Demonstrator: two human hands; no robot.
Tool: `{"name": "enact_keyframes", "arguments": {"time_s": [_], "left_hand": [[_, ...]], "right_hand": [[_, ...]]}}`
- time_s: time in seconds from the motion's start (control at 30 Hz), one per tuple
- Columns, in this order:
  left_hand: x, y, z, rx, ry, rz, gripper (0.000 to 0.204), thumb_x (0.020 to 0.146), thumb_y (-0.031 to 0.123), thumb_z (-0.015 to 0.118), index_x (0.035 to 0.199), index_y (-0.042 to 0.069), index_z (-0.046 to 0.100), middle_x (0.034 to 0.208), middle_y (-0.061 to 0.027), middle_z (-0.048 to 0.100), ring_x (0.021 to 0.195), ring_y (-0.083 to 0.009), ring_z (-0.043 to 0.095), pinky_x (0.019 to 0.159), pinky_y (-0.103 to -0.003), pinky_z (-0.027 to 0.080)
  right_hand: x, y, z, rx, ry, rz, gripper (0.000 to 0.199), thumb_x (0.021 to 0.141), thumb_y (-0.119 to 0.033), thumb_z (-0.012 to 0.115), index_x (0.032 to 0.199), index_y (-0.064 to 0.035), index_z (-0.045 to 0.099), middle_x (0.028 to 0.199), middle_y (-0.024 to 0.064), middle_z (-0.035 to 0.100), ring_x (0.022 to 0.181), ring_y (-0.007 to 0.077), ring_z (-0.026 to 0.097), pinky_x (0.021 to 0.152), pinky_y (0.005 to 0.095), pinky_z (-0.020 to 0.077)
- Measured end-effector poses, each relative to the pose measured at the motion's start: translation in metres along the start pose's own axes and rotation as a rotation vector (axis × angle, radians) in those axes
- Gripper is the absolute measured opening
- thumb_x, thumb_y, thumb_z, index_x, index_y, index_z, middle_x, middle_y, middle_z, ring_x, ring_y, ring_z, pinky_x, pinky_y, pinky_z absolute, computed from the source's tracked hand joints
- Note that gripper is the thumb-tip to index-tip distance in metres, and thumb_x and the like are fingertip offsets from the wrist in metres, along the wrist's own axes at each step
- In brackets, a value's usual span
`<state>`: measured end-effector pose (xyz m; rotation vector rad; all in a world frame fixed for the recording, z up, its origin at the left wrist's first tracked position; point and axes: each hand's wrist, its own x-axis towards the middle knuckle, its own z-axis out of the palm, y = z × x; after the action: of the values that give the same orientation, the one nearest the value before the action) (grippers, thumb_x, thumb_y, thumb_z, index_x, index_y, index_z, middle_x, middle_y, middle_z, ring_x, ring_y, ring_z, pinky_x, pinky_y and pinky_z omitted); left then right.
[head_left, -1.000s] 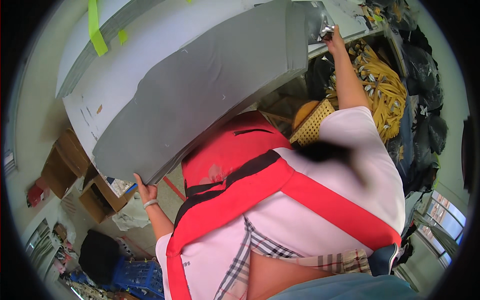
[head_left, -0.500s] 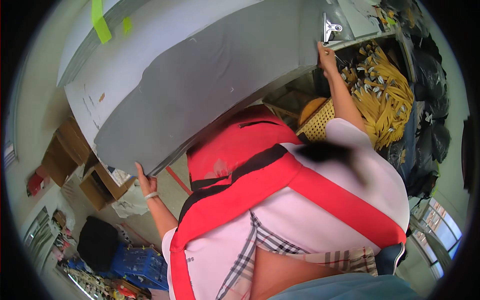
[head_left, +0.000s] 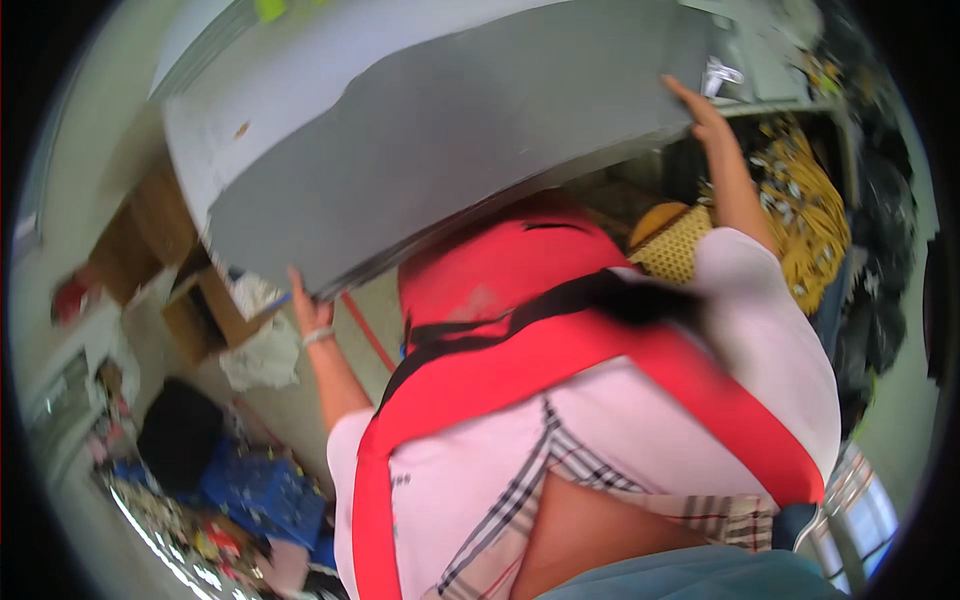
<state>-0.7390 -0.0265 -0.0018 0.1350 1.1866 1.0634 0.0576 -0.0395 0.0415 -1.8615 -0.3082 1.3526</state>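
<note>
Large grey panel filling upper centre of frame, now sitting higher and further right than a second ago. Left hand gripping lower-left corner, fingers clamped on edge. Right hand pressing upper-right edge, fingers' closure unclear. Panel apparently being lifted overhead. Cardboard boxes at left, yellow bundle at right.

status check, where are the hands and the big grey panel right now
Left hand grips the grey panel at its lower corner. Right hand holds its far edge. Panel raised, tilted. Cardboard boxes and yellow bundles crowd close.
</note>
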Motion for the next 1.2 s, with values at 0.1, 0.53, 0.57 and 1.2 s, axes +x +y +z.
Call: {"name": "enact_keyframes", "arguments": {"time_s": [0.1,0.53,0.57,1.2], "left_hand": [[-0.002,0.009,0.028,-0.04,-0.003,0.024,0.057,0.093,0.041,0.061,0.133,0.003,0.047,0.134,-0.0114,0.054,0.121,-0.0293,0.052,0.105,-0.046,0.041],[0.012,0.017,0.027,-0.261,0.017,0.194,0.056,0.091,0.039,0.064,0.131,0.003,0.048,0.13,-0.0139,0.056,0.117,-0.0324,0.056,0.101,-0.05,0.045],[0.014,0.02,0.023,-0.236,0.005,0.179,0.056,0.091,0.038,0.065,0.131,0.003,0.048,0.129,-0.0144,0.056,0.117,-0.0324,0.056,0.101,-0.049,0.045],[-0.092,0.026,0.067,-0.33,-0.262,0.248,0.041,0.086,0.013,0.068,0.121,-0.004,0.057,0.114,-0.0137,0.066,0.1,-0.0249,0.065,0.094,-0.038,0.051]], "right_hand": [[-0.019,-0.006,0.013,0.153,-0.03,-0.001,0.075,0.077,-0.035,0.081,0.132,0.0041,0.049,0.13,0.0147,0.056,0.116,0.0265,0.057,0.102,0.0374,0.0447],[0.016,0.011,0.011,0.202,-0.048,0.009,0.064,0.083,-0.029,0.076,0.133,0.0016,0.051,0.135,0.0104,0.053,0.124,0.0242,0.05,0.105,0.0349,0.0391],[0.01,0.009,0.017,0.202,-0.092,0.028,0.065,0.082,-0.029,0.076,0.133,0.0012,0.051,0.136,0.0106,0.053,0.124,0.0248,0.05,0.106,0.0359,0.0399],[-0.136,-0.118,0.155,0.144,-0.167,-0.355,0.065,0.08,-0.031,0.077,0.131,0.0007,0.051,0.128,0.011,0.057,0.112,0.0247,0.057,0.098,0.0389,0.0449]]}}
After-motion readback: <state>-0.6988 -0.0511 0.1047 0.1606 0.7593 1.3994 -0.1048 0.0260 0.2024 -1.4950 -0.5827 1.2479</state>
